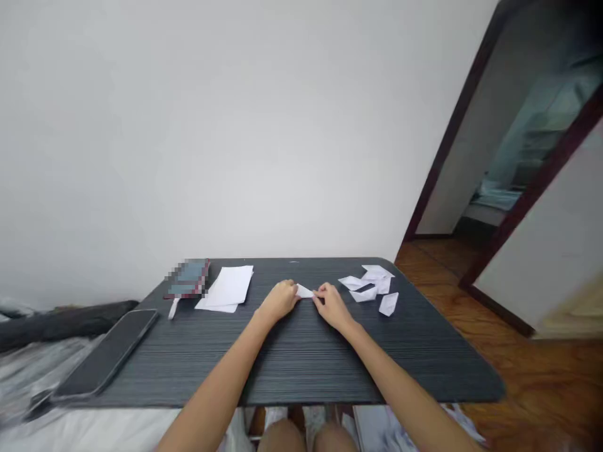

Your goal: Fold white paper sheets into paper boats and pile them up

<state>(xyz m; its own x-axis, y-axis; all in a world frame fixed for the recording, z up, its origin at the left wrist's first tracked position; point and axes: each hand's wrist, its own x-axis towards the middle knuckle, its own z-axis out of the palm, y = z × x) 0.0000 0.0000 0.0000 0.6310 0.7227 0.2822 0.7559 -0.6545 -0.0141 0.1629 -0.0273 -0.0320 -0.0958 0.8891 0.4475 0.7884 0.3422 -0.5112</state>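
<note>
A small folded piece of white paper [304, 291] lies between my hands, over the middle of the dark table [311, 370]. My left hand [281, 299] has its fingers closed on the paper's left end. At the right tip, my right hand [331, 304] pinches the same piece between thumb and fingers. To the right sit several folded white paper pieces [369, 294] in a loose group, with one folded piece [389, 304] a little nearer to me. A few flat sheets of white paper [229, 285] rest left of my hands.
At the table's left edge lies a large black phone-like slab [106, 353]. A pixelated, red-edged item [188, 278] and a small white strip [174, 308] are at the back left. Behind the table stands a white wall [235, 125]; a doorway [490, 157] opens at right.
</note>
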